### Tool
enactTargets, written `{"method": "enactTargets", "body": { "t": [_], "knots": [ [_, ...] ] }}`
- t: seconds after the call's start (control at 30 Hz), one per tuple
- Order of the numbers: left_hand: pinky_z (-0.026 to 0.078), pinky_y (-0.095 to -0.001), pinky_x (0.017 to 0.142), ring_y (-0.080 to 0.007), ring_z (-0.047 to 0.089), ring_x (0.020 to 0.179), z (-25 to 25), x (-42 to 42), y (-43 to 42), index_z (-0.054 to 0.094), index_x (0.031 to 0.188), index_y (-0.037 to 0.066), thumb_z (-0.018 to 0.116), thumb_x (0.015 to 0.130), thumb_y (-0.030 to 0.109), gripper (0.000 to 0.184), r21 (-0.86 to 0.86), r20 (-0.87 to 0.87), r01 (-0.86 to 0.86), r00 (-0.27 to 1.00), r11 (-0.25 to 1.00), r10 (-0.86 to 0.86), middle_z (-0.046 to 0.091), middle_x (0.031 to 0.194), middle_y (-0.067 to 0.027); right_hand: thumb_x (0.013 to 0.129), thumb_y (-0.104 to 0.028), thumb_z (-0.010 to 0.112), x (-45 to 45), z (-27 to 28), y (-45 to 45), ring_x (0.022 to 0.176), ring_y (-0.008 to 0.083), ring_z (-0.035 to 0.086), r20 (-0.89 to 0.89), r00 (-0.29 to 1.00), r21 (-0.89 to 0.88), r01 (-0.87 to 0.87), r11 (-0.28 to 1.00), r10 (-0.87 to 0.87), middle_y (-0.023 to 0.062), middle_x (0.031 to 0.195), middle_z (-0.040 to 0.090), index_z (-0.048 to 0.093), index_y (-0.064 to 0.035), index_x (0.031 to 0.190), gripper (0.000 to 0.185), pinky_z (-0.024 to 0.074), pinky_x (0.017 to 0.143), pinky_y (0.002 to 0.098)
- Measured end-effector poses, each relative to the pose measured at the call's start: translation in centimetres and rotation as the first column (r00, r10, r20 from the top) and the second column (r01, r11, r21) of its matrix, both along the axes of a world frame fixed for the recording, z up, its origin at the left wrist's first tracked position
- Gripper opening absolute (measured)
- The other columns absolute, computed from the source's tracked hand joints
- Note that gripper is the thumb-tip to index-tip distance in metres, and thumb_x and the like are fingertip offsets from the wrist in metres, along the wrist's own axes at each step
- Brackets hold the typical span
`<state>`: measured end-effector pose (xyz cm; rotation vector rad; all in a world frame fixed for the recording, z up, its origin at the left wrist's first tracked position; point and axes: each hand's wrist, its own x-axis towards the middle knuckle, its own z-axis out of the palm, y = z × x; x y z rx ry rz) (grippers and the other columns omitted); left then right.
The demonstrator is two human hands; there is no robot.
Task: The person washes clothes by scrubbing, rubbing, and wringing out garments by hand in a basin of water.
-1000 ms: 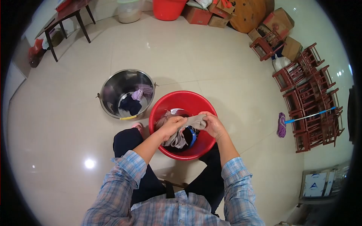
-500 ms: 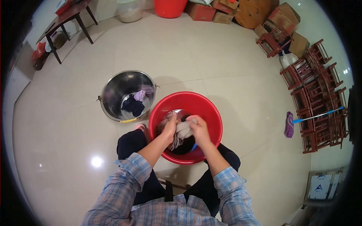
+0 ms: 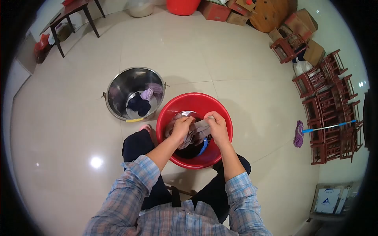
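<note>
The left hand (image 3: 182, 129) is closing its fingers round the bunched end of a grey garment (image 3: 201, 126), and the right hand (image 3: 217, 125) is pinching the other end between thumb and fingers. The garment is spanning the gap between them, above the red basin (image 3: 189, 103); which garment it is, I can't fairly say, as the folds are blurring together.

The right hand's narrow pinch may be risking a slip, dropping that end into the basin. Hard pulling could be straining the thin fabric. Lower folds are hanging close to the dark clothing (image 3: 191, 151) and blue item (image 3: 204, 145), so a snag could be dragging those along. Farther out, the steel bucket (image 3: 118, 94) is standing just beside the basin, holding navy cloth (image 3: 138, 105) and lilac cloth (image 3: 147, 94).

Compared with half a second ago, the hands are holding farther apart and the garment is stretching out rather than bunching.
</note>
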<state>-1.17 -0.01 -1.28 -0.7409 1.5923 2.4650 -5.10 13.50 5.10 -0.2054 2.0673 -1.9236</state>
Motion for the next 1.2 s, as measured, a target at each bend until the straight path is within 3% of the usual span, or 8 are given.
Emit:
{"method": "enactTargets", "body": {
  "t": [0.17,0.37,0.63,0.83,0.97,1.0,1.07,1.2],
  "knots": [
    [0.038,-0.0281,0.088,-0.0142,0.050,0.099,-1.5,-0.1,-0.2,0.056,0.108,0.000,0.042,0.092,0.032,0.039,-0.036,-0.081,-0.098,0.992,0.995,0.095,0.057,0.105,-0.0090,0.076,-0.005,0.047,0.4,1.9,-0.9,0.067,0.0060,0.044,-0.046,0.993,0.110,-0.099,0.989,0.105,-0.0023,0.072,0.050,0.054,-0.0040,0.074,0.008,0.0366,0.060,0.0201],
    [0.036,-0.0284,0.092,-0.0208,0.050,0.104,2.6,0.8,-0.2,0.055,0.111,-0.001,0.024,0.092,0.050,0.063,-0.001,-0.113,0.298,0.948,0.955,-0.296,0.058,0.106,-0.0134,0.074,-0.003,0.044,0.1,3.8,-2.2,0.068,0.0087,0.046,0.155,0.978,-0.193,-0.107,0.975,0.138,0.0012,0.072,0.052,0.054,-0.0024,0.073,0.011,0.0364,0.064,0.0207],
    [0.046,-0.0266,0.060,-0.0162,0.056,0.059,2.0,1.4,0.2,0.058,0.092,-0.001,0.027,0.087,0.061,0.070,0.179,-0.120,0.452,0.891,0.874,-0.437,0.059,0.070,-0.0084,0.070,-0.005,0.046,-1.7,2.2,0.2,0.065,0.0141,0.048,0.191,0.980,-0.235,0.094,0.967,-0.049,0.0043,0.069,0.051,0.053,-0.0020,0.071,0.008,0.0395,0.061,0.0254],
    [0.040,-0.0235,0.048,-0.0131,0.050,0.054,1.0,0.3,0.8,0.058,0.084,0.002,0.032,0.084,0.064,0.067,0.224,0.160,0.111,0.976,0.968,-0.148,0.056,0.069,-0.0063,0.069,-0.011,0.047,-1.4,-1.6,0.7,0.064,0.0158,0.049,0.430,0.892,-0.385,0.323,0.865,-0.142,0.0046,0.067,0.051,0.052,-0.0038,0.069,0.009,0.0409,0.061,0.0272],
    [0.045,-0.0294,0.061,-0.0153,0.055,0.073,-0.7,-0.3,1.3,0.053,0.093,0.003,0.046,0.085,0.053,0.051,0.112,0.227,-0.095,0.972,0.989,0.068,0.056,0.087,-0.0070,0.074,-0.011,0.048,2.5,-1.2,-2.5,0.064,0.0103,0.047,0.188,0.981,-0.232,0.084,0.969,-0.040,0.0010,0.068,0.052,0.054,-0.0034,0.071,0.010,0.0381,0.060,0.0236],
    [0.043,-0.0310,0.059,-0.0145,0.051,0.065,0.0,-0.1,1.6,0.058,0.085,0.003,0.050,0.084,0.050,0.047,0.151,0.197,-0.216,0.963,0.965,0.184,0.054,0.074,-0.0045,0.077,-0.012,0.049,3.1,-1.4,-3.1,0.063,0.0102,0.046,0.084,0.996,-0.152,0.007,0.988,0.005,0.0007,0.068,0.053,0.054,-0.0030,0.071,0.012,0.0377,0.059,0.0227],
    [0.043,-0.0305,0.060,-0.0149,0.052,0.066,-2.0,-0.3,1.5,0.057,0.084,0.004,0.050,0.084,0.050,0.046,0.202,0.124,-0.200,0.976,0.959,0.178,0.054,0.073,-0.0045,0.082,-0.015,0.054,3.9,-1.3,-4.0,0.061,0.0094,0.045,-0.169,0.981,0.126,-0.075,0.989,0.096,0.0002,0.067,0.052,0.052,-0.0018,0.072,0.017,0.0371,0.057,0.0215],
    [0.043,-0.0305,0.055,-0.0153,0.052,0.059,-2.0,-0.2,1.1,0.054,0.076,0.006,0.048,0.086,0.049,0.045,0.394,0.052,-0.133,0.991,0.909,0.123,0.053,0.067,-0.0040,0.084,-0.017,0.057,4.3,-1.2,-5.2,0.056,0.0073,0.046,-0.541,0.833,0.214,0.005,0.977,0.114,-0.0001,0.061,0.052,0.053,-0.0025,0.072,0.019,0.0381,0.050,0.0250]
  ]
}}
